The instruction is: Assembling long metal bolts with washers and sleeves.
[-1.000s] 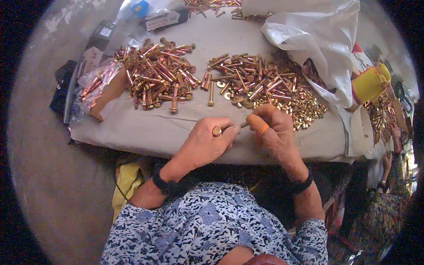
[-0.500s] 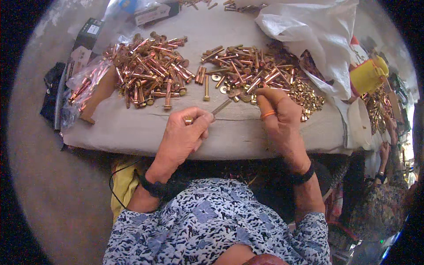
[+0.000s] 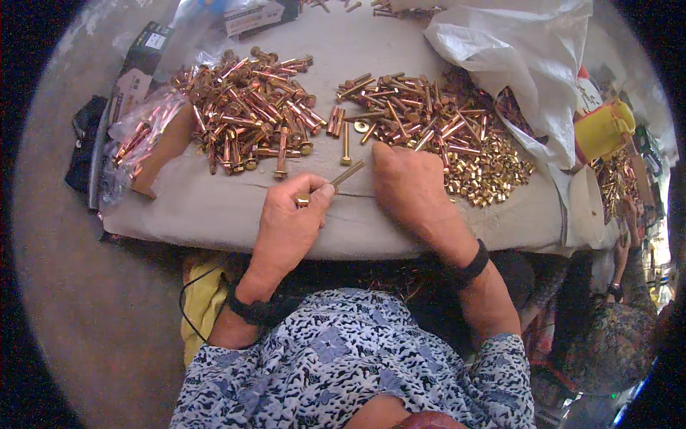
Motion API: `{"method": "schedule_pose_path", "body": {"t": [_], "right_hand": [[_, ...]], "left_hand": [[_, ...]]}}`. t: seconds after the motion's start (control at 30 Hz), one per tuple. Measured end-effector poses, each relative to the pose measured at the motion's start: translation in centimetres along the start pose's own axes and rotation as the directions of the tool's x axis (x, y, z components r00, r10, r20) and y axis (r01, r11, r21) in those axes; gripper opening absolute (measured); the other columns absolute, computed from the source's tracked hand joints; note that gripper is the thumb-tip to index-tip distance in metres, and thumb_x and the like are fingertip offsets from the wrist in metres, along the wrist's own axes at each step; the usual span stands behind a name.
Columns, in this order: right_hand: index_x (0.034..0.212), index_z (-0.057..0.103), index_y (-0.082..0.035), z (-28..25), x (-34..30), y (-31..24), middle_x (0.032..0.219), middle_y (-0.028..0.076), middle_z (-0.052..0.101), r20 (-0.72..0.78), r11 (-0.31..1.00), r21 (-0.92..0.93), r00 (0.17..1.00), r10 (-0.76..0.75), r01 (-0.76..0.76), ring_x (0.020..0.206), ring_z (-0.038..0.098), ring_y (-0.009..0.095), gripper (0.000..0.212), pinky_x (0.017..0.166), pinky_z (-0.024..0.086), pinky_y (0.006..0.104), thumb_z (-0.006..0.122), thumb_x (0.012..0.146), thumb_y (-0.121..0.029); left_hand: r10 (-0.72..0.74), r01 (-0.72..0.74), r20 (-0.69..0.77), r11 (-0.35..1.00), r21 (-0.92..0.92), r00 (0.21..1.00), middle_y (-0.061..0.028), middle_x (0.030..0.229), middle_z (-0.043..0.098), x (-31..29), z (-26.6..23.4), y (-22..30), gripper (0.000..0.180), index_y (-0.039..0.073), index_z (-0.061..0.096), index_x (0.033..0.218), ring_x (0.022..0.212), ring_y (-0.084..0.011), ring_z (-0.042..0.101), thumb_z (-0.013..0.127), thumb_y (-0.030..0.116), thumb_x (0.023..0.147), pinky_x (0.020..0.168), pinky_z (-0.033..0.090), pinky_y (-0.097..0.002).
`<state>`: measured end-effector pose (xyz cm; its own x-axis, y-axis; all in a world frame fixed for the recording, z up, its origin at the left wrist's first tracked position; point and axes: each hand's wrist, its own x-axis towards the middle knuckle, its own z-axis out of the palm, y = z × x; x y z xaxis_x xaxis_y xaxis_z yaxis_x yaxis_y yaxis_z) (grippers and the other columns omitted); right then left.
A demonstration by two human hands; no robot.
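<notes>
My left hand is closed around a brass-coloured bolt; its hex head pokes out by the index finger and the shank points up and right. Just beyond that tip, my right hand has its fingers curled together, knuckles up. Whatever they may hold is hidden. A single loose bolt lies in front of the hands, close to a flat washer. Right of my right hand spreads a heap of small gold nuts, which merges into a pile of copper-coloured bolts.
A larger pile of assembled bolts covers the table's left side, beside a clear plastic bag and a cardboard flap. At the right are a white sack and a yellow container. Another person's arm shows far right.
My right hand has moved left from the edge of the nut and bolt pile, to near the tip of the held bolt. My left hand keeps its grip, with the bolt tilted slightly flatter.
</notes>
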<state>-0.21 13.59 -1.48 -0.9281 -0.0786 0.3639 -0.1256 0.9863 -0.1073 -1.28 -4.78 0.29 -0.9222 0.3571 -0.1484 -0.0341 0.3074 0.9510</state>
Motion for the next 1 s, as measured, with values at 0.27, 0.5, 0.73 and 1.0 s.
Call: {"method": "schedule_pose_path", "body": {"t": [0.27,0.5,0.73,1.0], "right_hand": [[0.075,0.051,-0.006,0.2,0.0,-0.2,0.065,0.013,0.060,0.041,0.998,-0.007,0.997,0.058,-0.058,0.059,0.060,0.031,0.004,0.051,0.046,0.0415,0.049,0.073,-0.008],[0.079,0.053,-0.005,0.3,-0.8,-0.4,0.065,0.013,0.061,-0.062,0.992,0.030,0.990,0.128,-0.126,0.058,0.061,0.030,0.007,0.050,0.047,0.0403,0.049,0.076,-0.010],[0.087,0.051,-0.005,0.2,-0.9,0.4,0.066,0.013,0.061,-0.008,1.000,0.000,1.000,0.030,-0.030,0.057,0.062,0.030,0.013,0.049,0.048,0.0411,0.049,0.077,-0.013],[0.084,0.054,-0.007,-0.3,-0.5,-0.3,0.073,0.013,0.061,0.012,0.994,0.045,0.995,0.101,-0.101,0.061,0.061,0.031,0.010,0.051,0.048,0.0417,0.052,0.076,-0.013]], "left_hand": [[0.171,-0.165,-0.026,0.974,0.156,0.985,-0.0020,0.056,0.050,0.4,0.6,-1.1,0.020,-0.003,0.059,0.082,0.051,-0.0069,0.046,0.056,0.017,0.084,0.047,0.038,-0.0256],[0.093,-0.087,-0.047,0.988,0.129,0.995,-0.0043,0.056,0.052,0.3,0.6,-0.7,0.021,-0.002,0.059,0.082,0.051,-0.0086,0.049,0.057,0.018,0.083,0.048,0.040,-0.0267],[0.040,-0.037,-0.055,0.998,0.055,0.998,-0.0025,0.056,0.052,0.4,0.7,-0.8,0.019,0.001,0.059,0.083,0.049,-0.0074,0.048,0.056,0.020,0.084,0.045,0.038,-0.0248],[0.109,-0.103,-0.051,0.988,0.115,0.993,-0.0062,0.057,0.053,0.3,0.8,-0.6,0.018,-0.002,0.059,0.081,0.051,-0.0100,0.050,0.058,0.017,0.083,0.048,0.040,-0.0272]]}}
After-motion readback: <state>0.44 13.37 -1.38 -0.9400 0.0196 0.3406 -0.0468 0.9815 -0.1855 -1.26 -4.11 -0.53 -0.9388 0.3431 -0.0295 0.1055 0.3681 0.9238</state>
